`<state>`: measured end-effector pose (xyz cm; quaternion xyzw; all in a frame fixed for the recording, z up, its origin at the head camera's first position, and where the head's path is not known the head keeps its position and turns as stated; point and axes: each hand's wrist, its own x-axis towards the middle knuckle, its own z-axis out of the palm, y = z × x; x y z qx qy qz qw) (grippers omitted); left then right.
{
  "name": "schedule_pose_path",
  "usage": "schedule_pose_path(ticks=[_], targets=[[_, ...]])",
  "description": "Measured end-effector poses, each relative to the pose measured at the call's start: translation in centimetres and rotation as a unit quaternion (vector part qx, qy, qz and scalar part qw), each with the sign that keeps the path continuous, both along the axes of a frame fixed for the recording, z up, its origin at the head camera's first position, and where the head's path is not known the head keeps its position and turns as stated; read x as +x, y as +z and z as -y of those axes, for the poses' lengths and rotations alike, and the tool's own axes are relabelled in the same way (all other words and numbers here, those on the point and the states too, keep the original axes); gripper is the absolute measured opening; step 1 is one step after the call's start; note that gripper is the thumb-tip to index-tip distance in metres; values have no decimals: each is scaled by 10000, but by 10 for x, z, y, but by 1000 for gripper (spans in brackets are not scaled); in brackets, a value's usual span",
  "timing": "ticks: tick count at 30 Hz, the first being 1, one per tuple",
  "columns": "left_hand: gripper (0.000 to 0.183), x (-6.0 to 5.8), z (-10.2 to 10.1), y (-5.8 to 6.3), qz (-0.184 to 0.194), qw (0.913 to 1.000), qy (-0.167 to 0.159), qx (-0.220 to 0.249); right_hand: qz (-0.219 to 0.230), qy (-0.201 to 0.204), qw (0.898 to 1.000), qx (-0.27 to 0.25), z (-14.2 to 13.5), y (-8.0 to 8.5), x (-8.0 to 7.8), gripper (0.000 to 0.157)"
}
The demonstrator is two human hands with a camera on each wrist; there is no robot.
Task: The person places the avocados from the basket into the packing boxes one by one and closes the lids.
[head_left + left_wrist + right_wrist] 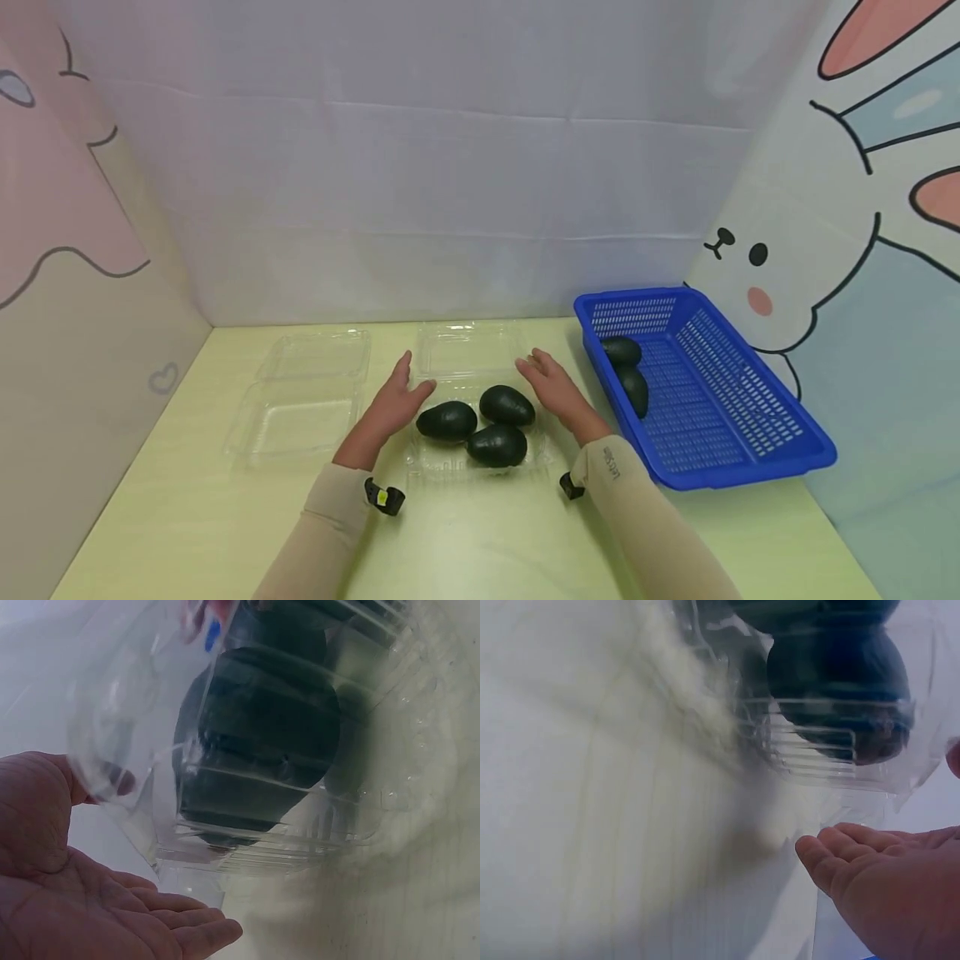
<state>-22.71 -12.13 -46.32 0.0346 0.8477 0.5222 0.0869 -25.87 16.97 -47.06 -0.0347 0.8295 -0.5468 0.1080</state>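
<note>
Three dark green avocados (498, 445) lie together in the base of a clear plastic clamshell box (435, 463). Its hinged lid (468, 350) stands opened away at the back. Beside the box's left side is my left hand (392, 404), fingers extended and thumb apart, holding nothing. On the opposite side, my right hand (557, 390) is held with its fingers fairly straight, likewise holding nothing. The left wrist view shows an avocado (255, 727) through the clear wall, with the palm alongside. From the right wrist, the fingers (855, 851) appear near the box's corner; contact is hard to tell.
A blue plastic basket (701, 481) stands at the right, with two avocados (634, 390) along its left wall. To the left lies another opened clear box (300, 421) with nothing in it. A white cloth backdrop (450, 183) closes off the table's far edge.
</note>
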Motion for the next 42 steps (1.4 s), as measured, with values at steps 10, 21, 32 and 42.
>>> schedule_pose_path(ticks=[10,21,32,42], targets=[[81,-4,2,-3,94,9996,-139,206,-62,82,9999,-52,-2,1,-1,82],[82,-2,2,-1,7,9997,-76,235,-200,68,9980,-597,0,3,0,83],[73,-1,6,0,-158,9992,37,361,-684,-426,9915,-1025,6,10,3,73],[66,1,10,6,-266,9989,126,368,-1024,-601,9873,-1055,6,21,12,65]])
